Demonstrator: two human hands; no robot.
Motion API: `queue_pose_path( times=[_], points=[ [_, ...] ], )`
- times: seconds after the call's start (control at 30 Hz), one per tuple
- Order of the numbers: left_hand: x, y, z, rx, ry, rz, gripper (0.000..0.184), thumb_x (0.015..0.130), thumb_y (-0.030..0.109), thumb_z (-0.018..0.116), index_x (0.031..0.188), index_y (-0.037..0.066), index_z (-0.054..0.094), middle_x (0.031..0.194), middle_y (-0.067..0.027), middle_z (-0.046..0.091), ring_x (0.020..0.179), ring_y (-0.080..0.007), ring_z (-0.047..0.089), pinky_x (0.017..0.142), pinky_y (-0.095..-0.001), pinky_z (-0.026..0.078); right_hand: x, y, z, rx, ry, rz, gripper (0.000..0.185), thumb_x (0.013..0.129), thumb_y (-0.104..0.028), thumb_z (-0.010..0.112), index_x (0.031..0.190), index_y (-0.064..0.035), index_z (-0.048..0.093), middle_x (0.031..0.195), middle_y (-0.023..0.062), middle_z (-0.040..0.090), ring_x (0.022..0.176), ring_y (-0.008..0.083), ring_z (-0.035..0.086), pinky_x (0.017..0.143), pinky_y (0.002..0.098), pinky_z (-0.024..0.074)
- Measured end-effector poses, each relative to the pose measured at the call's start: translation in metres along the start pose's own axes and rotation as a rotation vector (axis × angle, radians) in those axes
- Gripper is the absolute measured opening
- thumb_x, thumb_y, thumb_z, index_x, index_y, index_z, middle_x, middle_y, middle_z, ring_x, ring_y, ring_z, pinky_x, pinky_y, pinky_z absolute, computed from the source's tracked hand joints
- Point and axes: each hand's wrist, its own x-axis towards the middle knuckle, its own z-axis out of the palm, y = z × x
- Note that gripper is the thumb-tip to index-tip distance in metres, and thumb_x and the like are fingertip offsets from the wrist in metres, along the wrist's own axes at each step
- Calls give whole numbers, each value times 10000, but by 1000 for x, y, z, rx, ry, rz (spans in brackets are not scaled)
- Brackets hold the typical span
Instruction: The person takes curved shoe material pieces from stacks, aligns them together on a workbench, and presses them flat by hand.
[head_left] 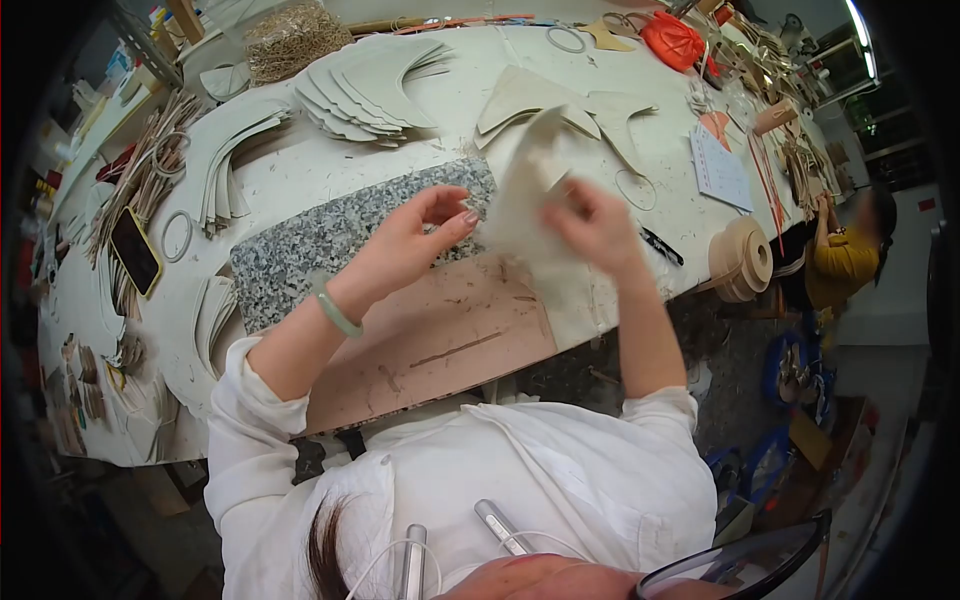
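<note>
My left hand (418, 238) is raised over the speckled stone slab (330, 235), with thumb and fingers apart and nothing between them. To its right, my right hand (595, 225) has its fingers closed at the edge of a pale curved sheet piece (515, 215), which is smeared by motion. A small cream-coloured patch or block (548, 170) shows near those fingertips, too blurred to name. Below both hands a pinkish-brown board (450, 330) with scuff marks lies along the table edge. Behind the held piece rest more pale cut pieces (620, 125).
Stacks of curved pale pieces (365, 90) lie at the back and left. A phone (136, 252) sits at the left. On the right are a notepad (720, 168), a black-handled tool (662, 247) and a tape roll (742, 260). Another person (845, 255) sits beyond the table's right end.
</note>
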Motion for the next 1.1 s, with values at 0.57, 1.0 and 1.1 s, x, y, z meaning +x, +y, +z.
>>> queue_pose_path(
  times=[0.57,1.0,1.1],
  points=[
    [127,-47,-144,900,695,276,552,850,405,703,1160,-47,637,1197,-228,610,1118,-344,539,986,-432,428,-5,54,20,-412,-106,-470,564,739,-110,769,1269,-27,595,1370,73,571,1278,284,512,1075,374,389],
    [158,-28,-189,-287,575,-357,934,741,573,768,1261,-134,449,1225,-279,551,1191,-364,495,1001,-439,437,-15,63,40,-331,23,-407,560,773,-81,728,1312,-36,582,1439,64,528,1359,273,449,1119,371,353],
    [157,-26,-188,-357,521,-348,925,745,562,767,1265,-129,440,1241,-274,539,1193,-364,487,999,-441,436,-12,59,34,-272,-25,-372,538,779,-64,722,1300,-29,594,1431,74,532,1352,274,455,1114,369,359]
  ],
)
